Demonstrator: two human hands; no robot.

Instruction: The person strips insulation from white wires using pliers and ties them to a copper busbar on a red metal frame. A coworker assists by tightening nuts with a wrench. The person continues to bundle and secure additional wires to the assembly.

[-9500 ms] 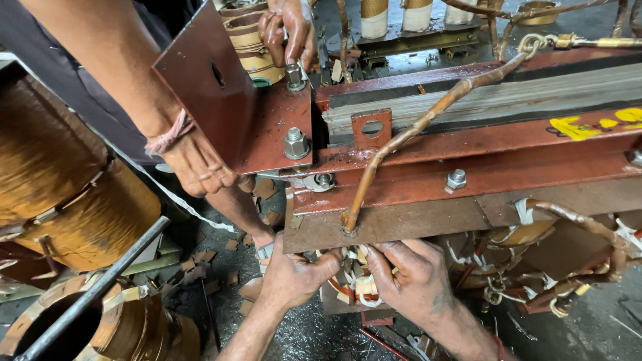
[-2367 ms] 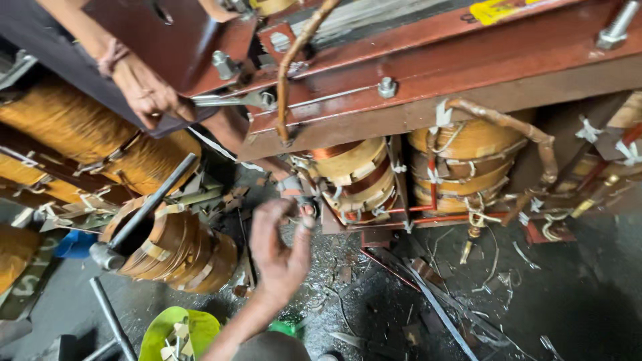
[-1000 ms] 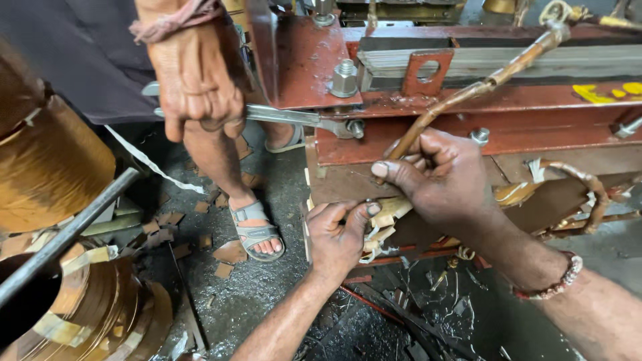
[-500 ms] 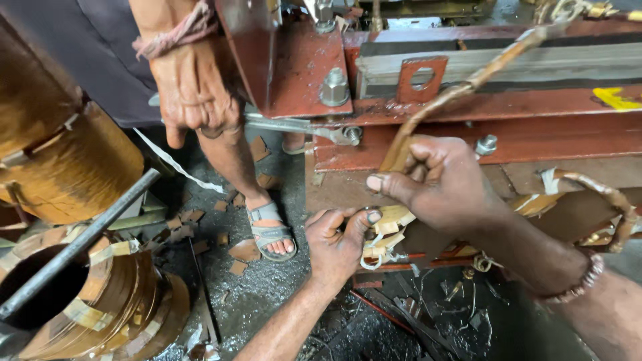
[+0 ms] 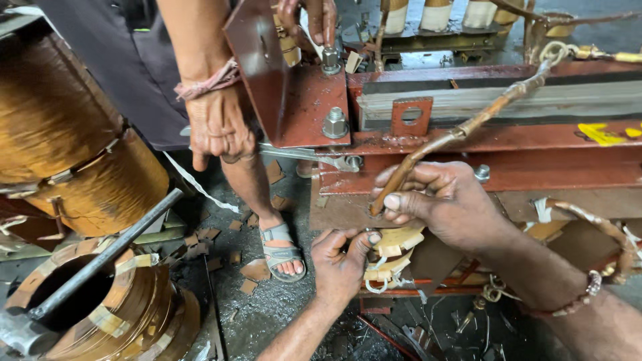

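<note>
Under the red steel frame (image 5: 508, 140), the tan insulation strips (image 5: 394, 251) are being pinched by the left hand (image 5: 341, 267), while the taped copper lead (image 5: 455, 134) is being gripped closed-fingered by the right hand (image 5: 445, 204).

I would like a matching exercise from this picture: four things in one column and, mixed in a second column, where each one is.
Things:
1. left hand
2. right hand
3. steel rod
4. co-worker's hand

Places:
a. standing inside a hollow copper coil
b. gripping a wrench at the frame bolt
c. on the pale strips under the frame
d. around the lower end of the wrapped lead

Pairs: 1-c, 2-d, 3-a, 4-b
</note>
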